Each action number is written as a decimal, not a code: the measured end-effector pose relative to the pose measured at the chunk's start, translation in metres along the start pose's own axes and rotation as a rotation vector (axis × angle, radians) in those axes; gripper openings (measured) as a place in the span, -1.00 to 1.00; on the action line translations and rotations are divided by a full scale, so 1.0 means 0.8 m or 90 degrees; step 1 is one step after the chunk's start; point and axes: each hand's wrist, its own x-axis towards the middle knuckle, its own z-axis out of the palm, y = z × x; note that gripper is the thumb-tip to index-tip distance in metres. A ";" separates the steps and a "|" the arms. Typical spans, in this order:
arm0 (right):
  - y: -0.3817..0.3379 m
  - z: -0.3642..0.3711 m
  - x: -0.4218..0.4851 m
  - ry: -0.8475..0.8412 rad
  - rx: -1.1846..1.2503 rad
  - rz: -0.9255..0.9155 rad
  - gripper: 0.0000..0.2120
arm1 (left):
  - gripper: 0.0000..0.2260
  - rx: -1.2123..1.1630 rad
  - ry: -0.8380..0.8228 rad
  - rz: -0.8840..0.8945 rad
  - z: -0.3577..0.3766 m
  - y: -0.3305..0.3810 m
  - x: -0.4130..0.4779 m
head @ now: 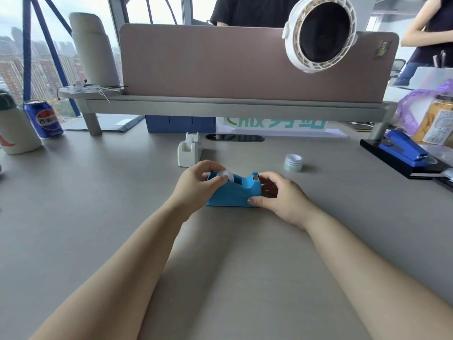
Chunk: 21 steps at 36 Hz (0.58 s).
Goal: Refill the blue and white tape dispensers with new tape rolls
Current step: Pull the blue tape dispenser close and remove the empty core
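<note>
1. I see the blue plastic tape dispenser (232,195) standing on the grey desk (98,204), its cutter end pointing right
2. The left hand (193,185) is at the dispenser's rear end, fingertips curled and pinching a small whitish tape roll (227,174) at the top of the dispenser's cradle; I cannot tell whether the roll is fully seated
3. The right hand (277,197) grips the dispenser's cutter end, thumb pressed on the near side wall, fingers curled round the far side
4. Behind the blue dispenser, slightly left, I see the white plastic tape dispenser (190,150), apart from it
5. Behind and right of it stands a short stack of clear tape rolls (293,163), well apart
6. Far right of it, a blue stapler (402,149) rests on a black tray (382,158)
</note>
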 end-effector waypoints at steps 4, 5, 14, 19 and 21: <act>0.000 0.000 0.000 -0.001 -0.005 -0.003 -0.54 | -0.88 -0.018 0.014 -0.011 -0.001 -0.002 0.002; 0.001 0.000 0.001 -0.001 -0.007 -0.003 -0.54 | -0.88 -0.022 0.017 -0.012 -0.001 -0.003 0.003; 0.000 0.000 0.003 0.003 -0.020 -0.014 -0.56 | -0.94 -0.068 0.048 -0.009 -0.005 -0.012 0.007; 0.002 0.007 0.009 0.022 -0.062 -0.023 -0.53 | -0.92 -0.098 0.045 0.018 -0.003 -0.024 0.010; 0.003 0.010 0.015 0.026 -0.081 -0.021 -0.51 | -0.90 -0.121 0.057 0.040 0.000 -0.025 0.012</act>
